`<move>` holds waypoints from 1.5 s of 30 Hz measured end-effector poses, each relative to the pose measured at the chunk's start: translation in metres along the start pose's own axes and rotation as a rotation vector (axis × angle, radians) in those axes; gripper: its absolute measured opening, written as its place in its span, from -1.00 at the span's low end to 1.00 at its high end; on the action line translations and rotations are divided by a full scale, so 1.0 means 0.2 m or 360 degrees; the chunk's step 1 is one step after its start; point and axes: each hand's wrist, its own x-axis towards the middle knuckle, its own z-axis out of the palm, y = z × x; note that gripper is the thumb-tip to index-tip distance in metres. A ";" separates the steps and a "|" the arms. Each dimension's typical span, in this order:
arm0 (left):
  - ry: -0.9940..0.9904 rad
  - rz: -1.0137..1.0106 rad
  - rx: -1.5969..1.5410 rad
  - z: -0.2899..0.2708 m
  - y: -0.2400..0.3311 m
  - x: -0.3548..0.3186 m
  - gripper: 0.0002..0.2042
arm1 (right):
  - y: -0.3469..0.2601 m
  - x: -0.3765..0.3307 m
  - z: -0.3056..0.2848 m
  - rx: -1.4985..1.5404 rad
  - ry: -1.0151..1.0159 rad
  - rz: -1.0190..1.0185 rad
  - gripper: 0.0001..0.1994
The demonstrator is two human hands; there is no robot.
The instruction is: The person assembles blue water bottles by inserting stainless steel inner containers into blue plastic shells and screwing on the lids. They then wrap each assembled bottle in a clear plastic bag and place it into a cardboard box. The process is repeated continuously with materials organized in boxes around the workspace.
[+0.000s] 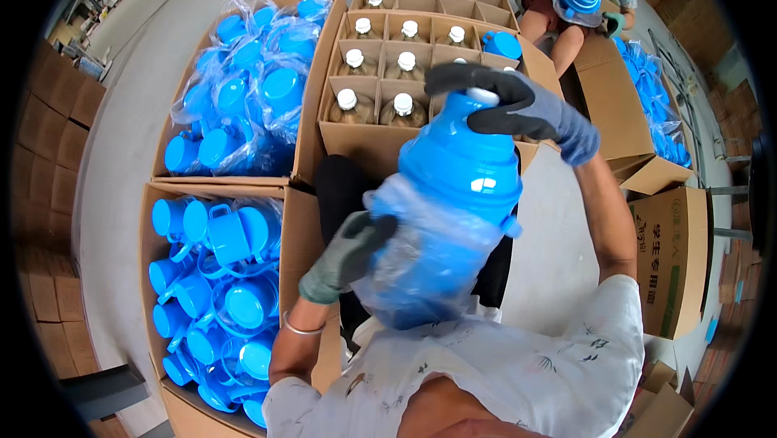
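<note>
Blue flask (477,159): held just right of the view's centre, over the lap; tilted, its neck toward one o'clock and its base toward seven.
Shell: bright, glossy blue, with pale highlights; it widens from a narrow neck through a stepped, ringed shoulder to a broad body.
Top: a white piece (483,96) shows at the neck, partly covered by the glove.
Side tab: a small blue projection (512,227) stands out at the body's four o'clock.
Wrapping: a crinkled clear bag (417,236) covers the lower body, clouding its blue; the shoulder is bare.
Right hand (522,106): gloved, at one o'clock; its grip is closed around the neck, fingers arched over the top.
Left hand (344,256): gloved, at eight o'clock, against the bagged side; I cannot tell how tight its grip is.
Neighbours: white-topped bottles (402,106) in a divided carton (360,142) at twelve o'clock; blue cups (228,236) at eight.
</note>
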 end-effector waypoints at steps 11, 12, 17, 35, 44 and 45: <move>0.0227 -0.0298 -0.0264 -0.03 0.06 0.12 -0.74 | 0.01 -0.09 -0.06 -0.0322 0.0081 -0.0008 -0.63; 0.0201 -0.0189 -0.0161 0.02 0.06 0.12 -0.72 | 0.03 -0.09 -0.03 -0.0157 0.0137 0.0027 -0.64; 0.0002 0.0617 0.1472 0.45 -0.10 0.16 -0.45 | 0.30 -0.06 0.06 -0.1327 0.0026 -0.0199 -0.66; -0.0071 -0.0031 -0.0034 -0.03 -0.05 0.18 -0.57 | 0.02 -0.06 -0.03 -0.0242 0.0019 0.0107 -0.64; 0.0064 -0.0518 -0.0320 0.02 0.03 0.13 -0.51 | 0.03 -0.10 -0.08 -0.0311 -0.0054 -0.0055 -0.55; 0.0177 -0.0337 -0.0313 0.03 0.01 0.11 -0.52 | 0.03 -0.09 -0.04 0.0072 -0.0016 0.0031 -0.58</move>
